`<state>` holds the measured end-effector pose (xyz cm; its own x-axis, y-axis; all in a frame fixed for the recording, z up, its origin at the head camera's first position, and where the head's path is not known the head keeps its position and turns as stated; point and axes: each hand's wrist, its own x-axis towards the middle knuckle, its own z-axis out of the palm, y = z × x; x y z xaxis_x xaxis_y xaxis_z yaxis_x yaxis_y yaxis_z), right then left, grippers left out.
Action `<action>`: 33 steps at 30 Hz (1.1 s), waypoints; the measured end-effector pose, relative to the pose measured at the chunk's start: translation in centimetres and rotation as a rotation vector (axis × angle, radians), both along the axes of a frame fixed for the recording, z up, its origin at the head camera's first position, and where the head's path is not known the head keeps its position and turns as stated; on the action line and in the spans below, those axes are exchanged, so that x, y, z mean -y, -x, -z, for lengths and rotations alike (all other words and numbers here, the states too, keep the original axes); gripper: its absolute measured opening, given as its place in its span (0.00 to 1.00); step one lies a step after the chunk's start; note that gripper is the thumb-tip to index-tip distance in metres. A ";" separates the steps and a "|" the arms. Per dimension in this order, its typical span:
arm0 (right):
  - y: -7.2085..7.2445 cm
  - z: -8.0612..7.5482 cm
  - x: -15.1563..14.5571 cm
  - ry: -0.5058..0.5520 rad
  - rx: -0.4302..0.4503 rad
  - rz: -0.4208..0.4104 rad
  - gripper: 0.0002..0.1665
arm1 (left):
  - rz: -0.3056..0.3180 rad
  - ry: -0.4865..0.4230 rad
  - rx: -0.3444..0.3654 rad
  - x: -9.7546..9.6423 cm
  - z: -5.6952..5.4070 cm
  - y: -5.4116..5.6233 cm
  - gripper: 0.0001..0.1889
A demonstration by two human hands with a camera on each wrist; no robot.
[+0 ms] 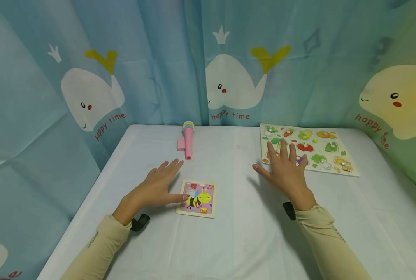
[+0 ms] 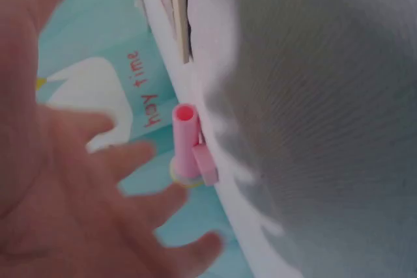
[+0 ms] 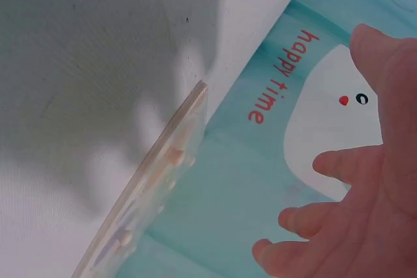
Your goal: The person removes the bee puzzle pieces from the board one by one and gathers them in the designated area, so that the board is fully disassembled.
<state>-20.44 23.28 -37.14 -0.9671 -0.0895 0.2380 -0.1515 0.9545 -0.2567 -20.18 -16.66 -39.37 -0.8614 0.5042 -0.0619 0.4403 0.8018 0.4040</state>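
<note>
My left hand (image 1: 158,186) hovers over the table with its fingers spread and nothing in them. Its thumb reaches over the left part of a small square bee puzzle (image 1: 205,208) with a pale wooden frame. Beyond that hand lies a pink toy microphone (image 1: 188,142), which the left wrist view shows past the fingertips. My right hand (image 1: 289,173) is also spread and holds nothing. Its fingers overlap the near left part of a vegetable puzzle board (image 1: 328,147) in the head view. The right wrist view shows the board's edge (image 3: 146,161) apart from those fingers.
A small pink block (image 1: 181,144) sits against the microphone's left side. The table (image 1: 229,249) has a white cloth. Behind and beside it hangs a blue curtain (image 1: 172,62) printed with whales, close to the table's back edge.
</note>
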 end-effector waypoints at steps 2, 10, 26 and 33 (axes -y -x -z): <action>0.0 0.1 0.1 0.000 -0.006 -0.009 0.54 | 0.017 -0.003 0.057 0.1 0.0 -0.3 0.61; -0.2 0.5 0.2 -0.023 0.051 0.002 0.52 | 0.047 0.047 0.196 -0.6 0.6 -0.6 0.61; 0.2 0.8 5.3 0.005 -0.026 -0.211 0.38 | 0.015 0.095 0.162 -0.7 0.2 -1.3 0.60; 0.1 1.3 8.4 0.104 0.030 -0.331 0.34 | 0.013 0.074 0.175 -0.4 0.0 -1.3 0.61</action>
